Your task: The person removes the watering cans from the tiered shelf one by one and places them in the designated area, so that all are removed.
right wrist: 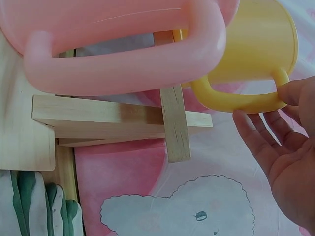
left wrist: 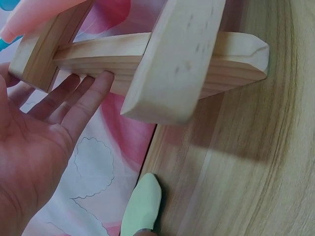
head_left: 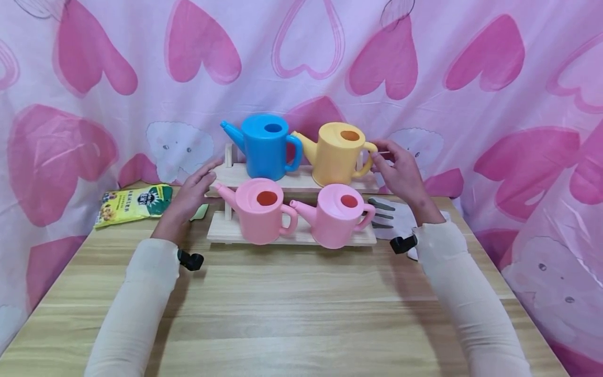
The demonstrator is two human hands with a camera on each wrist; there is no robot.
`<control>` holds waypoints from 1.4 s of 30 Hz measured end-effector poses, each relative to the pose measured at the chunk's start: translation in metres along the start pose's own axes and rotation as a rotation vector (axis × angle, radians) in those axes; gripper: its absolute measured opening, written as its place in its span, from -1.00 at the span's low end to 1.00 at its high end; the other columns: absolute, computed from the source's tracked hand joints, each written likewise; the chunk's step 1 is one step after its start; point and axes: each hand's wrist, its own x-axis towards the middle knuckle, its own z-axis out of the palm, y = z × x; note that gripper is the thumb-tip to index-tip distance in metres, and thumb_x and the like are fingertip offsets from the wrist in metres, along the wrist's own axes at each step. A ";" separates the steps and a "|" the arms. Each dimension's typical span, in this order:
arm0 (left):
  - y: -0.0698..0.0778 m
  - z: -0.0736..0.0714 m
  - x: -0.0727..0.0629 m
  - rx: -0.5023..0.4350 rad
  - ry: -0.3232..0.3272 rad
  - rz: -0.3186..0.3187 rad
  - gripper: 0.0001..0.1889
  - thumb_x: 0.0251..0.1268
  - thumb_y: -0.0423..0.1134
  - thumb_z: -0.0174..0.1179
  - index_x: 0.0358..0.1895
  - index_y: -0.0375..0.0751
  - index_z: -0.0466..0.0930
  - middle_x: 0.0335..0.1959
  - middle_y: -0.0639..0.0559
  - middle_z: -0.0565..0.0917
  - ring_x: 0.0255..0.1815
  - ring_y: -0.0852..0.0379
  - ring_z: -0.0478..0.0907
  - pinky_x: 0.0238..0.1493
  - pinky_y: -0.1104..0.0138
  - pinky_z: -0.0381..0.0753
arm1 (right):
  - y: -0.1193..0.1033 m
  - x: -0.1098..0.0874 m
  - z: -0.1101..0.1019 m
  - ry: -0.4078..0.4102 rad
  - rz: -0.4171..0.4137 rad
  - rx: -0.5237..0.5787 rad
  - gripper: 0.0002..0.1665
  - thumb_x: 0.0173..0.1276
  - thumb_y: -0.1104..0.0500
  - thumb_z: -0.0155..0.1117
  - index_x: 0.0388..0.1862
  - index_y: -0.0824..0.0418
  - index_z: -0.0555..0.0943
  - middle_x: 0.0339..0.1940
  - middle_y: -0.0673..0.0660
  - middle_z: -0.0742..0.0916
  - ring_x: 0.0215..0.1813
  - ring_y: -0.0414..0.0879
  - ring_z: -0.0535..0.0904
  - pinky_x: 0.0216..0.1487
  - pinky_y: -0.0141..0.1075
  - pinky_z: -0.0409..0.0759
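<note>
A two-tier wooden stand (head_left: 221, 228) holds several toy-like watering cans. A blue watering can (head_left: 264, 157) and a yellow watering can (head_left: 335, 159) stand on the upper board; a salmon-pink watering can (head_left: 259, 220) and a lighter pink watering can (head_left: 333, 225) stand on the lower one. My right hand (head_left: 400, 173) holds the yellow can's handle (right wrist: 236, 103), thumb on one side and fingertips against the other. At the stand's left end is my left hand (head_left: 190, 193), its fingers (left wrist: 88, 101) extended against the wooden side piece (left wrist: 108, 59).
A yellow-and-green printed bag (head_left: 134, 204) lies at the table's back left. Beside the left forearm is a pale green, leaf-shaped piece (left wrist: 142, 204). White gloves with dark green finger parts (head_left: 398, 222) lie right of the stand. A pink heart-patterned curtain (head_left: 301, 89) hangs behind.
</note>
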 end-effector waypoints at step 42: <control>-0.007 0.006 0.001 -0.051 0.087 0.003 -0.42 0.67 0.14 -0.12 0.63 0.17 0.20 0.67 0.19 0.02 0.62 -0.20 0.01 0.28 -0.29 0.42 | -0.025 0.001 -0.021 0.211 -0.044 -0.045 -0.61 0.59 0.19 0.19 0.30 0.33 0.60 0.11 0.20 0.67 0.02 0.02 0.65 -0.13 -0.46 0.68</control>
